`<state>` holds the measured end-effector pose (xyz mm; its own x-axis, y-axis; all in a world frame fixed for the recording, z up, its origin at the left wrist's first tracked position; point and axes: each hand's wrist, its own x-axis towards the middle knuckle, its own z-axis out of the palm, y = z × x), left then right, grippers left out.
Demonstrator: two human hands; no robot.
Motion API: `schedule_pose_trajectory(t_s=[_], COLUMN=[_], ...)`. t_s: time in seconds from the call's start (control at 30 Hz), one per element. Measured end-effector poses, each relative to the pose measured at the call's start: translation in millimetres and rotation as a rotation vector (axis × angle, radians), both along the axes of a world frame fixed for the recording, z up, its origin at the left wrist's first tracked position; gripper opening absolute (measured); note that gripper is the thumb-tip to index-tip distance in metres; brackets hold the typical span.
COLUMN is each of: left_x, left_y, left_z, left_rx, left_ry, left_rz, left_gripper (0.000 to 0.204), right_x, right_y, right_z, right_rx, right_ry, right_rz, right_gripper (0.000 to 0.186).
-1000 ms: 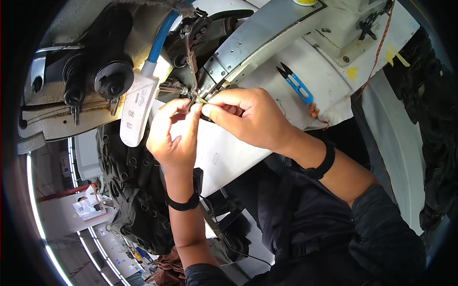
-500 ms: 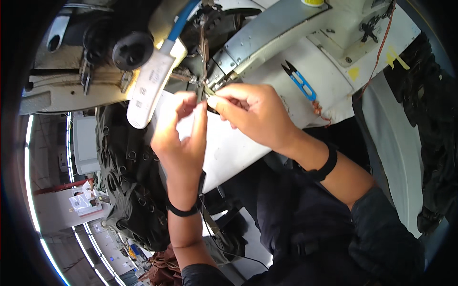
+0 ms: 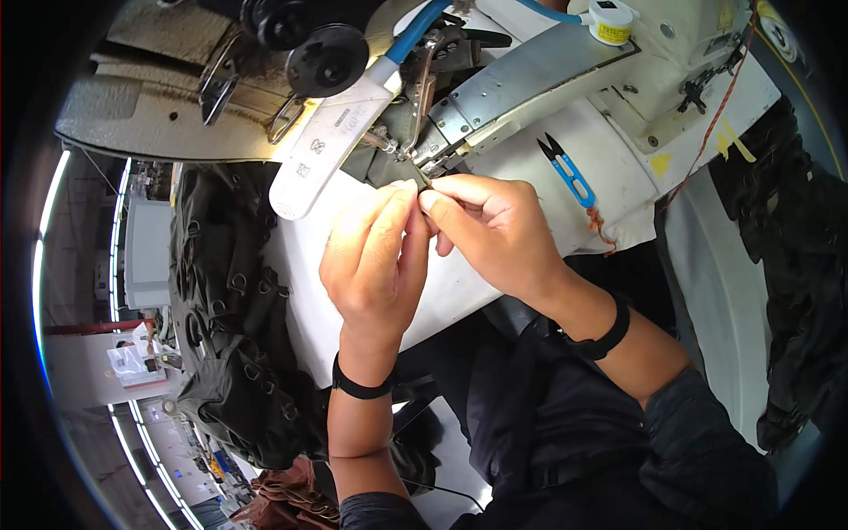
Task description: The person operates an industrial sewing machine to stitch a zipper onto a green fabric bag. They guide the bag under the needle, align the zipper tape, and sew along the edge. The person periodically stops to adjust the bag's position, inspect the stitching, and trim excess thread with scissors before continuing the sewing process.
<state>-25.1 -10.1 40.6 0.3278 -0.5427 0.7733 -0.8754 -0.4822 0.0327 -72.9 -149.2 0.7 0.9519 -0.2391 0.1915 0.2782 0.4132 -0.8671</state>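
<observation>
A small dark olive piece of fabric [image 3: 389, 169] lies at the working end of a sewing machine [image 3: 521, 84], just below its metal foot [image 3: 404, 146]. My left hand [image 3: 375, 261] is closed, its fingertips pinched on the near edge of this fabric. From the right, my right hand [image 3: 505, 234] pinches the same edge between thumb and forefinger, its other fingers curled under. The two sets of fingertips nearly meet. Much of the fabric's edge is hidden by my fingers.
A white lamp [image 3: 322, 150] hangs left of the foot. Blue-handled thread snips [image 3: 570, 172] lie on the white table [image 3: 459, 287], right of my hands. Dark bags or garments with rings [image 3: 238, 353] are heaped at the left. A red cord [image 3: 720, 115] runs down at the right.
My left hand, with thumb and fingers apart before, has come in and closed on the fabric beside my right. More of the olive fabric shows. The view has shifted slightly.
</observation>
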Motion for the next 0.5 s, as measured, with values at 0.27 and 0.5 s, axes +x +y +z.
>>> schedule_pose_trajectory(t_s=[0.27, 0.5], left_x=[-12, -20], left_y=[1, 0], left_z=[0, -12], left_rx=[0.072, 0.043], left_ry=[0.024, 0.051], left_rz=[0.097, 0.161], left_gripper=[0.034, 0.043], right_x=[-8, -6], right_y=[-9, -14], right_z=[10, 16], right_rx=[0.054, 0.048], right_ry=[0.134, 0.127], right_rz=[0.126, 0.17], right_gripper=[0.022, 0.02])
